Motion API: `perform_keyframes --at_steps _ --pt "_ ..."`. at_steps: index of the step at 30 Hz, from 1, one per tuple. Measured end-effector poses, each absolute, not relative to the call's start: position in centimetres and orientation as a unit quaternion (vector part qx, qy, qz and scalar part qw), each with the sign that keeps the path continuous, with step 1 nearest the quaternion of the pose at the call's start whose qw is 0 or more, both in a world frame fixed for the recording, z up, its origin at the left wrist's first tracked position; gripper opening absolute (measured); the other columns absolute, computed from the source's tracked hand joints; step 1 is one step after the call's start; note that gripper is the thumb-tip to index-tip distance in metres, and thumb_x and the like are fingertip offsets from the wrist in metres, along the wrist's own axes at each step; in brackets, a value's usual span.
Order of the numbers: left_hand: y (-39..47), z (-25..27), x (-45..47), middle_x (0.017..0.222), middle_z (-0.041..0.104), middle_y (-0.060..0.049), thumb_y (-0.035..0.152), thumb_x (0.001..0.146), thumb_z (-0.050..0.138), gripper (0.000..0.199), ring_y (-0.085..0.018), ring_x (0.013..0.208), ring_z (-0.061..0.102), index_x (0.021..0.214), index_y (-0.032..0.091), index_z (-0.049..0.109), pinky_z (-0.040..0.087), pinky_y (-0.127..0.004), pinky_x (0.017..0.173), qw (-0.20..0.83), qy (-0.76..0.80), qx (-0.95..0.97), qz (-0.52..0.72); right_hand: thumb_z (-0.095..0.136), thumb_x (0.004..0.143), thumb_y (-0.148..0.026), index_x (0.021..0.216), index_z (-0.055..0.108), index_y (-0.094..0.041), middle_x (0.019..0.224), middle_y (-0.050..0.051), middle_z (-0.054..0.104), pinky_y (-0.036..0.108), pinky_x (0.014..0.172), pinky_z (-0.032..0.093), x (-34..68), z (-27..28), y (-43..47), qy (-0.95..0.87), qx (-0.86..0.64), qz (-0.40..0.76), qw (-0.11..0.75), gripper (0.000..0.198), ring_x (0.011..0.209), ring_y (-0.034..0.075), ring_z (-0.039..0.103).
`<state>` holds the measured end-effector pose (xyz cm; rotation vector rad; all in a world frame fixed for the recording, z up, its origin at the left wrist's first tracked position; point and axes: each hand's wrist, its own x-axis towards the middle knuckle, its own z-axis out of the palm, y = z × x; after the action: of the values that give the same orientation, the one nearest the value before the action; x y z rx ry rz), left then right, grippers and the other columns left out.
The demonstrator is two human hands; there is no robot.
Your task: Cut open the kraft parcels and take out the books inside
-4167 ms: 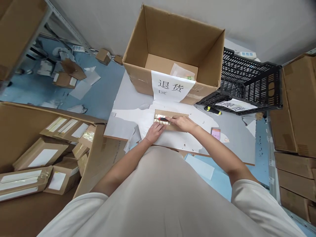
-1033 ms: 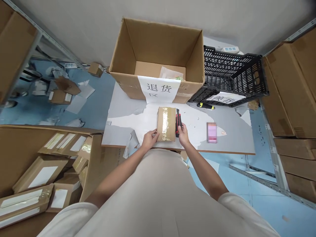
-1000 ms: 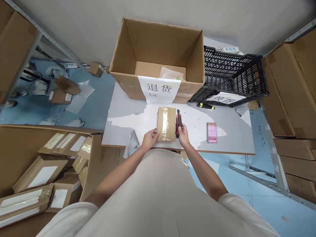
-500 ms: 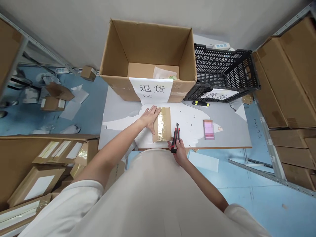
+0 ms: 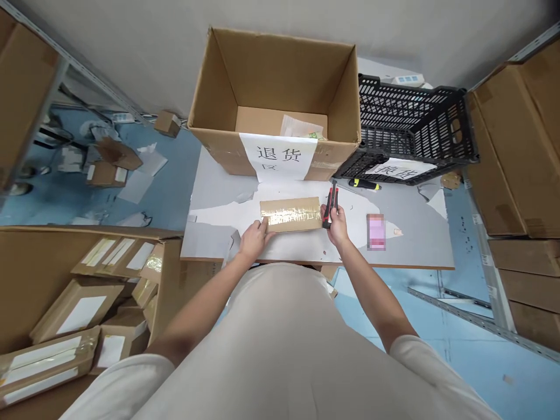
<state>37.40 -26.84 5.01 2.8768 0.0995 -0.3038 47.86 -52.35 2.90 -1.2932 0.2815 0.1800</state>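
Note:
A small cardboard box (image 5: 292,214), with shiny clear tape along its top, lies lengthwise from left to right in front of me. My left hand (image 5: 254,240) grips its near left corner, thumb and fingers closed on the edge. At the box's right end is my right hand (image 5: 338,224), wrapped around a black and red utility knife (image 5: 330,205) that points away from me. Some right fingers reach the box's right edge; whether they press on it I cannot tell. To the right, a pink blurred packet (image 5: 376,232) lies flat on the table (image 5: 420,248).
A big open carton (image 5: 219,153) with a paper label and a few bags inside stands behind. Beside it are a black plastic crate (image 5: 420,125) and a yellow-black tool (image 5: 365,184). Parcels fill a large carton (image 5: 168,274) at lower left. Stacked boxes (image 5: 503,157) line the right.
The small box has turned from pointing away from me to lying crosswise. My left hand has moved from its top left side to the near left corner; the right hand, with the knife, has moved forward.

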Motion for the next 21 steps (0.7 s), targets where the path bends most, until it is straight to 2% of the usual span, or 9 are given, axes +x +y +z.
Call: perform_keyframes --at_steps 2,4,5,7,10,15,18,21 --pt "-25.9 5.0 38.4 0.117 0.054 -0.019 0.045 0.086 0.053 0.046 -0.034 0.117 0.050 0.121 0.015 0.053 0.044 -0.043 0.090 0.138 0.003 0.989 -0.057 0.056 0.082 -0.054 0.116 0.046 -0.026 0.107 0.006 0.066 0.033 0.078 0.054 47.8 2.9 -53.6 0.119 -0.636 0.089 0.757 0.044 0.082 0.014 0.067" --pt "-24.8 4.9 39.8 0.135 0.043 -0.021 0.049 0.077 0.063 0.047 -0.037 0.133 0.034 0.108 0.015 0.058 0.038 -0.047 0.101 0.165 -0.051 0.985 -0.032 0.058 0.080 -0.055 0.121 0.047 -0.024 0.106 0.007 0.066 0.031 0.069 0.056 47.1 3.1 -55.5 0.111 -0.687 0.104 0.710 0.052 0.070 0.012 0.065" --pt "-24.3 4.9 40.4 0.140 0.038 -0.021 0.050 0.073 0.067 0.048 -0.038 0.137 0.029 0.102 0.015 0.058 0.035 -0.049 0.104 0.181 -0.077 0.980 -0.034 0.058 0.080 -0.055 0.123 0.047 -0.022 0.105 0.007 0.066 0.029 0.062 0.055 46.7 3.3 -56.5 0.102 -0.713 0.121 0.683 0.056 0.063 0.011 0.062" --pt "-23.5 4.9 41.5 0.142 0.037 -0.020 0.051 0.066 0.072 0.051 -0.037 0.137 0.030 0.098 0.015 0.056 0.034 -0.048 0.106 0.207 -0.110 0.971 -0.057 0.058 0.079 -0.057 0.131 0.046 -0.020 0.101 0.008 0.067 0.025 0.048 0.050 45.8 3.5 -58.3 0.081 -0.748 0.163 0.638 0.065 0.054 0.009 0.056" --pt "-23.1 5.2 42.5 0.134 0.045 -0.019 0.053 0.058 0.076 0.065 -0.035 0.129 0.040 0.107 0.016 0.053 0.035 -0.046 0.105 0.215 -0.107 0.968 -0.071 0.057 0.079 -0.057 0.143 0.035 -0.020 0.101 0.010 0.067 0.023 0.039 0.043 44.8 3.6 -59.7 0.062 -0.756 0.213 0.616 0.077 0.051 0.009 0.053" --pt "-23.5 6.3 44.0 0.126 0.045 -0.018 0.058 0.047 0.079 0.110 -0.037 0.116 0.045 0.137 0.014 0.035 0.036 -0.049 0.100 0.173 -0.091 0.974 -0.112 0.057 0.080 -0.056 0.148 0.030 -0.021 0.103 0.010 0.066 0.022 0.037 0.041 44.5 3.5 -59.6 0.057 -0.744 0.248 0.617 0.080 0.050 0.008 0.052" --pt "-24.0 6.4 45.1 0.126 0.043 -0.020 0.065 0.038 0.079 0.123 -0.040 0.116 0.042 0.139 0.012 0.033 0.030 -0.054 0.102 0.151 -0.086 0.975 -0.136 0.057 0.080 -0.056 0.147 0.031 -0.022 0.100 0.010 0.066 0.022 0.036 0.040 44.8 3.7 -59.7 0.061 -0.740 0.255 0.619 0.080 0.050 0.008 0.052" --pt "-24.7 6.1 45.9 0.134 0.037 -0.024 0.069 0.033 0.078 0.122 -0.043 0.125 0.035 0.133 0.011 0.039 0.020 -0.058 0.108 0.153 -0.077 0.977 -0.123 0.057 0.080 -0.056 0.147 0.031 -0.022 0.100 0.009 0.066 0.022 0.035 0.038 44.9 3.8 -59.8 0.074 -0.737 0.250 0.623 0.080 0.049 0.008 0.051"
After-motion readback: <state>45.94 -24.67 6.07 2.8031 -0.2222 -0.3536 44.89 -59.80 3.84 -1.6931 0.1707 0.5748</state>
